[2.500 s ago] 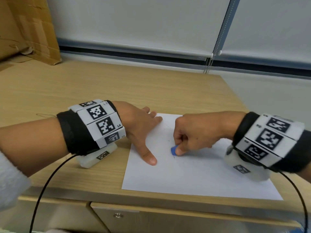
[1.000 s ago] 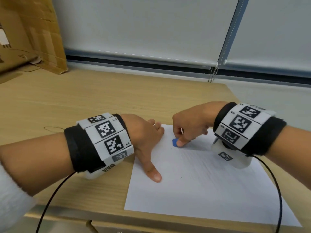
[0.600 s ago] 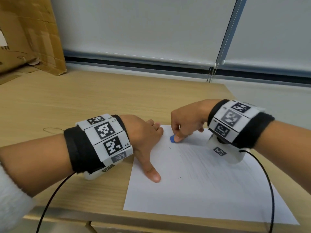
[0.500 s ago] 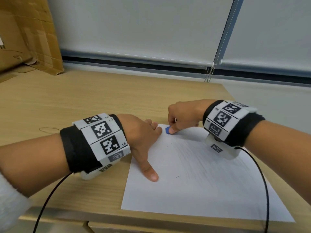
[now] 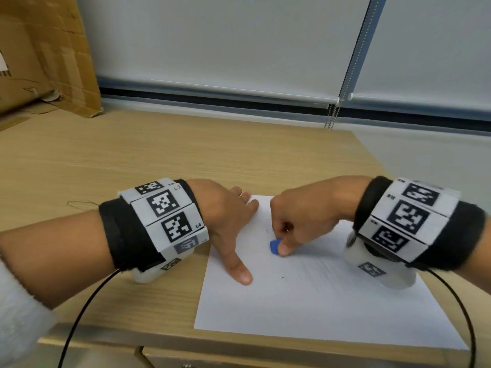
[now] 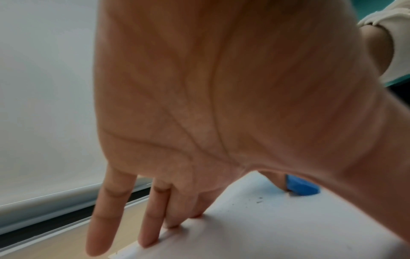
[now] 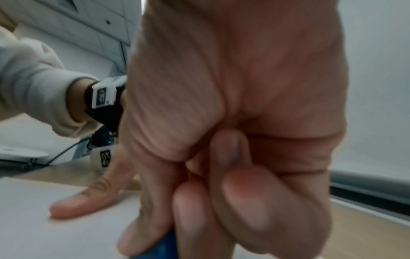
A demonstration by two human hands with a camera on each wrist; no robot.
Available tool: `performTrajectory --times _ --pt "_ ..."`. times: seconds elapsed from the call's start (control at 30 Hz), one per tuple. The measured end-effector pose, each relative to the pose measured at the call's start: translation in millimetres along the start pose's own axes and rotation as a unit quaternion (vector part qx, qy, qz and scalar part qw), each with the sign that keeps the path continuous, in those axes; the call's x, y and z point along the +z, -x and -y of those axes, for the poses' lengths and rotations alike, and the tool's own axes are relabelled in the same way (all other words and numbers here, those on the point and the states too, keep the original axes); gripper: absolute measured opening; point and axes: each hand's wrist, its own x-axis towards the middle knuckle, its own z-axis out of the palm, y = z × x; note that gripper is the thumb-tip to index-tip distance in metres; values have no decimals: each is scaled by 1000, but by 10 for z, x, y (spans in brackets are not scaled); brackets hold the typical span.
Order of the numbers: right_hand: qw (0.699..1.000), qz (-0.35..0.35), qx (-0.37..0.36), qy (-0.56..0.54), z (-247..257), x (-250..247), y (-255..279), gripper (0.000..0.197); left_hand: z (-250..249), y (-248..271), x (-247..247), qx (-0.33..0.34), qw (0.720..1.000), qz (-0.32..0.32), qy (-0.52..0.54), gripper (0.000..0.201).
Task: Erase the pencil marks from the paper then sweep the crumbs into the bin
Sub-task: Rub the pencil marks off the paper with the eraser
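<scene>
- The right hand [image 5: 300,221] has its fingers curled and pinches a small blue eraser [image 5: 275,246] between thumb and fingertips; the eraser's lower end touches the sheet of white paper [image 5: 305,301] in its upper left part.
- From the right wrist, only a sliver of the eraser [image 7: 165,245] shows below the pinching thumb and fingers.
- The left hand [image 5: 228,221] lies flat with straight fingers, holding nothing; its thumb presses on the paper's left side and its fingertips rest at the paper's far left corner.
- From the left wrist, the fingertips [image 6: 153,233] sit on the paper's edge, with the eraser [image 6: 301,187] beyond the palm.
- A few small dark specks [image 5: 282,277] lie on the paper near the eraser and the left thumb.
- The paper lies near the front right of the wooden table [image 5: 132,160].
- A cardboard box [image 5: 45,54] stands at the table's far left.
- A bin is not in view.
</scene>
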Motion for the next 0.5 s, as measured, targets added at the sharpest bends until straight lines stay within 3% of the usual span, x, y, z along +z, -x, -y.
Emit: performTrajectory --times 0.07,0.2,0.37,0.5 --pt "1000 -2 4 -11 -2 -30 2 31 -3 -5 6 0 1000 -2 5 142" --pt "995 -101 0 -25 -17 23 6 38 4 5 9 0 1000 -3 3 141" --pt "999 -26 -33 2 143 224 227 34 -34 34 -14 -5 1000 2 -2 138" --pt "995 -96 -13 -29 47 188 183 39 -49 46 -33 -10 1000 8 -6 138"
